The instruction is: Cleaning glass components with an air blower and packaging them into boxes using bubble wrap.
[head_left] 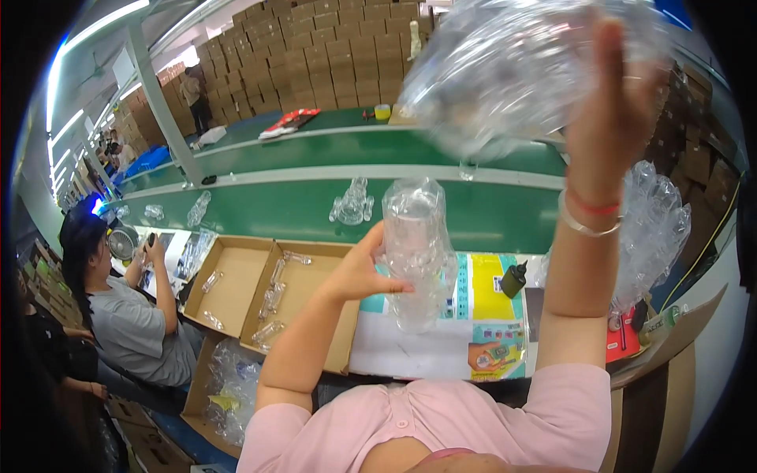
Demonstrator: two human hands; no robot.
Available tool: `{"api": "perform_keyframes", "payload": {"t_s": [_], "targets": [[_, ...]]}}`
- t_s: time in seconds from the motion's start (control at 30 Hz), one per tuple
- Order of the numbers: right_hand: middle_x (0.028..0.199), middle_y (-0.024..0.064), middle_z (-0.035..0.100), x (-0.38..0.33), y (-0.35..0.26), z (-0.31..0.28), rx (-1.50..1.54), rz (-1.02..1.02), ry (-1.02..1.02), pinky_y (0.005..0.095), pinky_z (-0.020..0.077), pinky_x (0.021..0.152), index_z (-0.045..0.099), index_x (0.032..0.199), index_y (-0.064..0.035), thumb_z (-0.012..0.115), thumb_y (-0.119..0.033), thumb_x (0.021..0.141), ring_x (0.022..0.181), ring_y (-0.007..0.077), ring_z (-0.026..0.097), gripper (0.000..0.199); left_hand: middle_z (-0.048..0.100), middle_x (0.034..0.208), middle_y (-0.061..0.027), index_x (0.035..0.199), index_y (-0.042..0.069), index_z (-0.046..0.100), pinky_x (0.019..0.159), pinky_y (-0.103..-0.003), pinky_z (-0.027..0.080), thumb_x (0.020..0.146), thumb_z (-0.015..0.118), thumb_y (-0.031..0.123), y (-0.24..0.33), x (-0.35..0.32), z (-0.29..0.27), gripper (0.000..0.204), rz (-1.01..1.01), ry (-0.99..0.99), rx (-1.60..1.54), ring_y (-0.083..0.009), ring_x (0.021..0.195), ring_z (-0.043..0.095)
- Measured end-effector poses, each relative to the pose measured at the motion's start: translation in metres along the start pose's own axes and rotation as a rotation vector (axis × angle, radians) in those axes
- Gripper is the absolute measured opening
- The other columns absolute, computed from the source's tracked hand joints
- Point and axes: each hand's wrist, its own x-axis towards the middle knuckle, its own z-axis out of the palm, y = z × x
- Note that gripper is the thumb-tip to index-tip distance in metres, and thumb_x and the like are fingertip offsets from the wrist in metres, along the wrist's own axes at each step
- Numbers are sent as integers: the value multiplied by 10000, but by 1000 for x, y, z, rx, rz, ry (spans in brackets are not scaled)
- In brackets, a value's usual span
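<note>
My left hand (364,266) is wrapped round the side of a tall clear plastic piece (418,229), which stands upright over the printed sheets in front of me. Its exact kind I cannot make out. High at the upper right, my right hand (619,102) grips a large crinkled clear plastic bag (505,79); both are blurred by motion, and some fingers are hidden. Below the left hand lie a white sheet (410,351) and colourful printed sheets (498,331). A small dark bottle with a nozzle (514,280) rests on their yellow part.
Shallow cardboard trays (225,260) with small clear parts sit at left. A clear figure-shaped piece (352,202) lies on the green belt (276,205). Clear plastic pieces (650,236) are heaped at right. Another person (142,315) sits at left; stacked cartons (315,63) stand behind.
</note>
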Motion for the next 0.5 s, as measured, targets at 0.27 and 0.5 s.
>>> {"api": "perform_keyframes", "payload": {"t_s": [0.27, 0.5], "targets": [[1120, 103, 523, -108, -48, -19, 799, 568, -308, 311, 397, 888, 492, 1139, -6, 662, -182, 809, 1016, 197, 517, 410, 339, 1356, -136, 1408, 66, 106, 1075, -368, 168, 450, 886, 294, 18, 8, -13, 1256, 189, 32, 16, -257, 1290, 280], [1123, 145, 528, -241, -93, -66, 789, 601, -624, 340, 409, 870, 563, 1077, -47, 589, -188, 838, 1020, 274, 521, 279, 355, 1335, -169, 1410, 103, 119, 1055, -374, 229, 488, 873, 291, 70, 16, 17, 1206, 168, 133, 211, -277, 1246, 349]]}}
